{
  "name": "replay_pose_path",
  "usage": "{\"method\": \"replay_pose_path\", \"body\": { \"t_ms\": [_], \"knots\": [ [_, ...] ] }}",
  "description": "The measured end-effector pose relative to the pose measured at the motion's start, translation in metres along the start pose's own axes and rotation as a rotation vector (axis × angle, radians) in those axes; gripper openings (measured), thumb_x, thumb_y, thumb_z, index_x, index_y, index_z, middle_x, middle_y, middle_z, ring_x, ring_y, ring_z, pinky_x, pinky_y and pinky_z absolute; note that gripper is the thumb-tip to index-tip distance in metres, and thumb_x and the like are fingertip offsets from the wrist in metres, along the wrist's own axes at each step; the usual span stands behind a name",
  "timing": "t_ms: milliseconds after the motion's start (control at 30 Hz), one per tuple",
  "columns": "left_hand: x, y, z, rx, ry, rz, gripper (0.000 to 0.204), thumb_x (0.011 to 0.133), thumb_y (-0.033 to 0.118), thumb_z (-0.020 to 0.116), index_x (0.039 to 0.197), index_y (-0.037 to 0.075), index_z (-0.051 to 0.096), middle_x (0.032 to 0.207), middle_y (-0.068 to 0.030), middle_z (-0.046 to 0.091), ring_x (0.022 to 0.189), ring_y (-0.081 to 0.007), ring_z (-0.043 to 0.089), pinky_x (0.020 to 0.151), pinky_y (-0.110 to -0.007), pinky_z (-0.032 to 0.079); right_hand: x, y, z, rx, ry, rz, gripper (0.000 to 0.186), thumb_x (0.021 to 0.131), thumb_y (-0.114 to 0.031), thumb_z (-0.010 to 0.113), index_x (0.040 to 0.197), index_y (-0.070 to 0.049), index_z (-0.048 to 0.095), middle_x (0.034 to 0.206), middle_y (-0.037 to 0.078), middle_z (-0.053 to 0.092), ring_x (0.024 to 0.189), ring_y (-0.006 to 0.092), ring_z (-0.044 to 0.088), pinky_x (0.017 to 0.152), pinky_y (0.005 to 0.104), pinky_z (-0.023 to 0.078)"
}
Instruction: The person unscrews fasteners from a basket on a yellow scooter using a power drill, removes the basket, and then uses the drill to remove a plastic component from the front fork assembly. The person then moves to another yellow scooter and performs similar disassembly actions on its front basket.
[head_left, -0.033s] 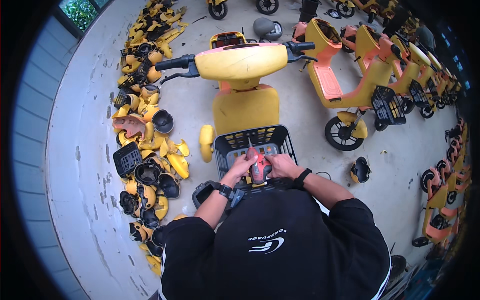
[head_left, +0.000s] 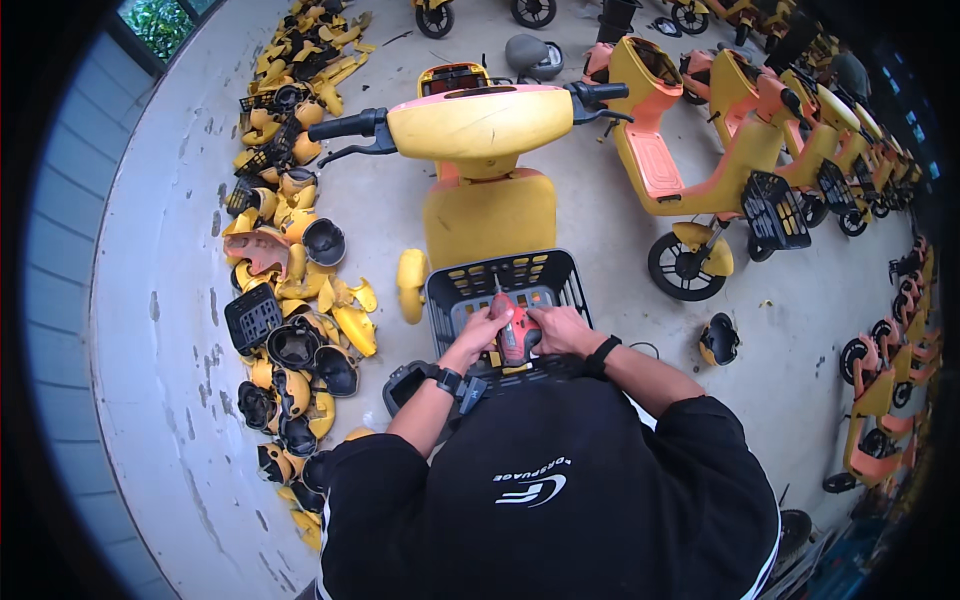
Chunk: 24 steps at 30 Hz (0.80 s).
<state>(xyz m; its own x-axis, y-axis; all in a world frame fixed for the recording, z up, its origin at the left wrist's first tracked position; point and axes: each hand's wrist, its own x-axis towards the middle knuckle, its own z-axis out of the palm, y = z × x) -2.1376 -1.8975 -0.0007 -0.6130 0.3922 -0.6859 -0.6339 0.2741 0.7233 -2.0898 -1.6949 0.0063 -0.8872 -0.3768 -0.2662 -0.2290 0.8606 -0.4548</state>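
Observation:
Both my hands are closed around a red cordless drill (head_left: 518,338), which I hold over the dark plastic basket (head_left: 572,276) of a yellow scooter. My left hand (head_left: 482,331) grips the drill's left side, and my right hand (head_left: 560,329) holds it from the right. A thin bit at the drill's tip points away from me, toward the scooter's yellow front panel (head_left: 490,220). Beyond that panel are the yellow handlebar cover (head_left: 480,122) and two black grips. Some of the basket's near side is hidden behind the drill and my hands.
Along the left wall lies a long heap of yellow helmets (head_left: 293,390), broken panels and black baskets. A yellow helmet (head_left: 718,340) lies on the floor at right. More yellow and pink scooters (head_left: 735,190) stand at right, and a grey helmet (head_left: 527,55) lies beyond the handlebar.

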Motion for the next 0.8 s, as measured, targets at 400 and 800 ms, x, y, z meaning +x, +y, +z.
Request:
{"method": "replay_pose_path", "body": {
  "t_ms": [400, 800],
  "knots": [
    [0.011, 0.001, -0.002, -0.024, 0.013, 0.013, 0.052, 0.091, 0.044, 0.059, 0.126, 0.005, 0.053, 0.116, -0.0103, 0.060, 0.105, -0.0213, 0.058, 0.071, -0.039, 0.053, 0.014, 0.006, 0.002, 0.032, 0.053, 0.002, 0.067, 0.060, -0.035, 0.079, 0.117, -0.005, 0.058, 0.103, 0.016, 0.062, 0.091, 0.0362, 0.064, 0.077, 0.0440, 0.053],
    [0.014, 0.004, -0.002, 0.006, 0.099, 0.035, 0.049, 0.089, 0.044, 0.062, 0.113, 0.001, 0.061, 0.099, -0.0094, 0.065, 0.075, -0.0157, 0.064, 0.048, -0.027, 0.052, 0.017, 0.008, 0.002, 0.149, -0.001, 0.067, 0.070, 0.056, -0.040, 0.080, 0.116, -0.009, 0.062, 0.093, 0.018, 0.067, 0.088, 0.0359, 0.065, 0.078, 0.0440, 0.052]
  ]
}}
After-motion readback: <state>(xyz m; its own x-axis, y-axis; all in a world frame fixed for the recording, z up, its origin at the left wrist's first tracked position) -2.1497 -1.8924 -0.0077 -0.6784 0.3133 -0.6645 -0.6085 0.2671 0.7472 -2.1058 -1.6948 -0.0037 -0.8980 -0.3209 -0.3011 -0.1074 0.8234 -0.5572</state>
